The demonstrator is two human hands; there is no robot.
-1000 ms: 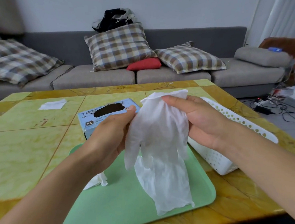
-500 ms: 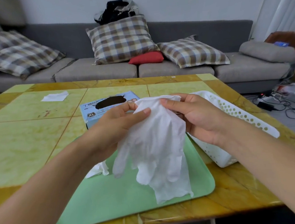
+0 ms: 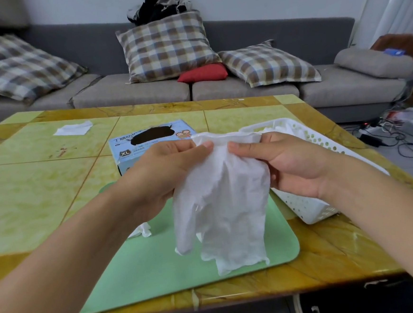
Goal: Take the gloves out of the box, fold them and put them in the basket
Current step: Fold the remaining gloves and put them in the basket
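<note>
We hold a white glove [image 3: 219, 204] up over the green mat [image 3: 164, 265], both hands pinching its cuff edge. Our left hand [image 3: 162, 169] grips the cuff's left part between thumb and curled fingers; our right hand [image 3: 282, 160] does the same on the right part, thumb on the near side. The glove hangs down crumpled from the cuff, its fingers pointing down, their tips low over the mat; we cannot tell whether they touch it. Behind our left hand stands the blue box [image 3: 150, 141] on the desk [image 3: 30, 195], its dark oval opening on top. The white basket [image 3: 310, 207] sits on the desk to the right of the mat, behind and under our right hand, with something white inside. A bit of another white glove [image 3: 142, 231] shows on the mat under our left wrist. A white scrap [image 3: 73, 129] lies far left on the desk.
</note>
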